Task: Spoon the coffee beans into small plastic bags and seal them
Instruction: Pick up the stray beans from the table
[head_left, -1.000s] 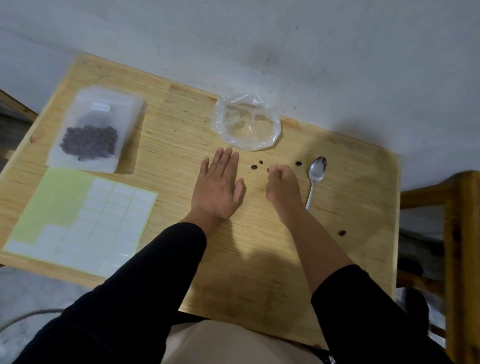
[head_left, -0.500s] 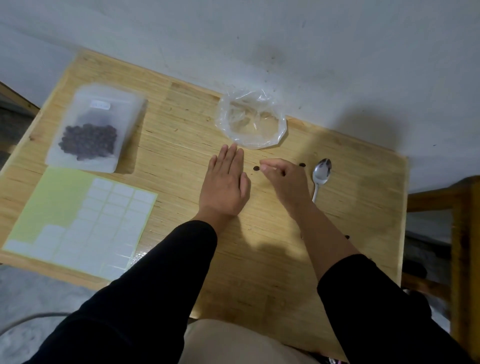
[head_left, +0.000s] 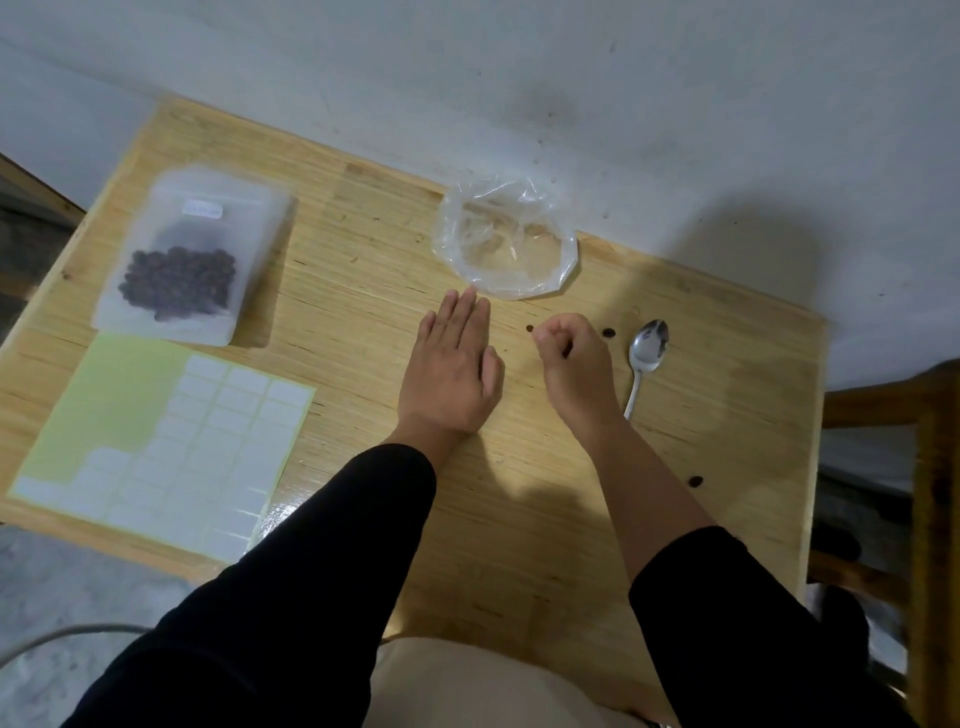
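Observation:
My left hand (head_left: 451, 375) lies flat and open on the wooden table (head_left: 519, 519), just below a crumpled clear plastic bag (head_left: 506, 241). My right hand (head_left: 574, 369) is curled, with thumb and fingertips pinched together beside a loose coffee bean (head_left: 529, 328). What the pinch holds is hidden. Another bean (head_left: 608, 332) lies between that hand and the metal spoon (head_left: 644, 358), which rests bowl-up to the right. A third bean (head_left: 696, 480) sits near my right forearm. A frosted pouch of coffee beans (head_left: 189, 260) lies at the far left.
A sheet of white sticker labels (head_left: 171, 447) lies at the front left of the table. The grey wall runs behind the table's far edge. A wooden chair frame (head_left: 930, 493) stands at the right. A cable (head_left: 52, 639) runs on the floor at left.
My right hand moved up and left to the two beans beside my left hand and pinched there; only one of those two beans still shows. My left hand stayed flat.

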